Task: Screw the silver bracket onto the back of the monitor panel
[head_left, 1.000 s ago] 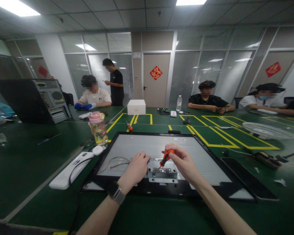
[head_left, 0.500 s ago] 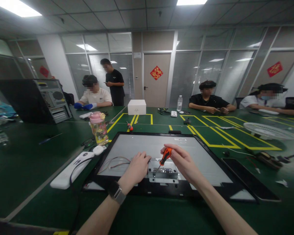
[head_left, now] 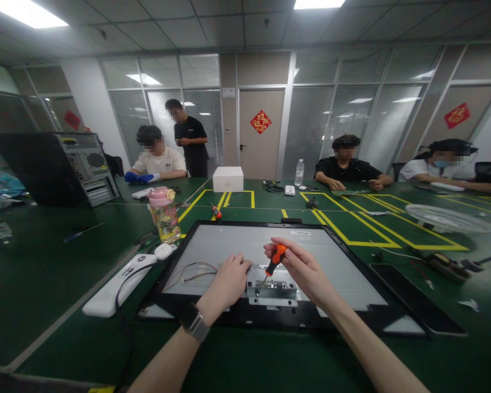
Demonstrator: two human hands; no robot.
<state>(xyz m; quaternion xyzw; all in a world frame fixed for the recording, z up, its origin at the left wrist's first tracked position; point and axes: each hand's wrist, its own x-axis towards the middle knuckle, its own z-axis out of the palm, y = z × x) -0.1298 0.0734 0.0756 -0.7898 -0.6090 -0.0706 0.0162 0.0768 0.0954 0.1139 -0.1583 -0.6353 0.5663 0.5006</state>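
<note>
A black-framed monitor panel lies face down on the green table with a small metal bracket near its front edge. My right hand pinches an orange-handled screwdriver, its tip down on the bracket. My left hand, with a watch on the wrist, rests curled on the panel at the bracket's left end. Thin wires run across the panel to the left of it.
A pink-lidded bottle, a white keyboard and a mouse lie left of the panel. A computer case stands at far left. A black panel, a white fan grille and a white box lie beyond. Several people sit opposite.
My right hand has shifted slightly left with the screwdriver, its fingers turning on the handle. My left hand has stayed where it was.
</note>
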